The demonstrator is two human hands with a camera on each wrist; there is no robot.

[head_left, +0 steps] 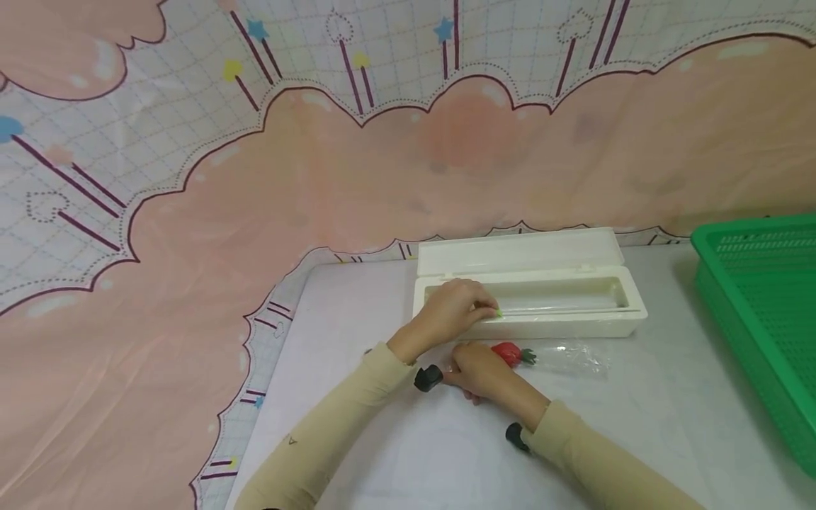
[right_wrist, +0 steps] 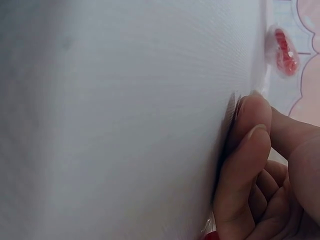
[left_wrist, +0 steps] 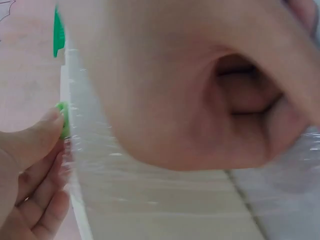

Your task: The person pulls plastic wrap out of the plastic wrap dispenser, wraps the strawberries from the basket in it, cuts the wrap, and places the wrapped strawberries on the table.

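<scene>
My left hand (head_left: 449, 312) pinches a small green slider (left_wrist: 63, 120) on the front edge of a long white cling film box (head_left: 554, 326). The box's lid stands open. Clear cling film (left_wrist: 165, 187) hangs from the box down its front and onto the table. Just in front of the box, my right hand (head_left: 487, 374) rests low on the table with curled fingers, seemingly pinching the film; its fingertips are hidden in the head view. Beside it lies a red, strawberry-like piece (head_left: 507, 353) with green leaves, partly behind the right hand, with clear film around it.
A green plastic basket (head_left: 707, 283) stands on the right side of the white-covered table (head_left: 650, 425). Another red item (right_wrist: 286, 52) wrapped in clear film shows in the right wrist view. A patterned cloth (head_left: 357, 184) hangs behind the table.
</scene>
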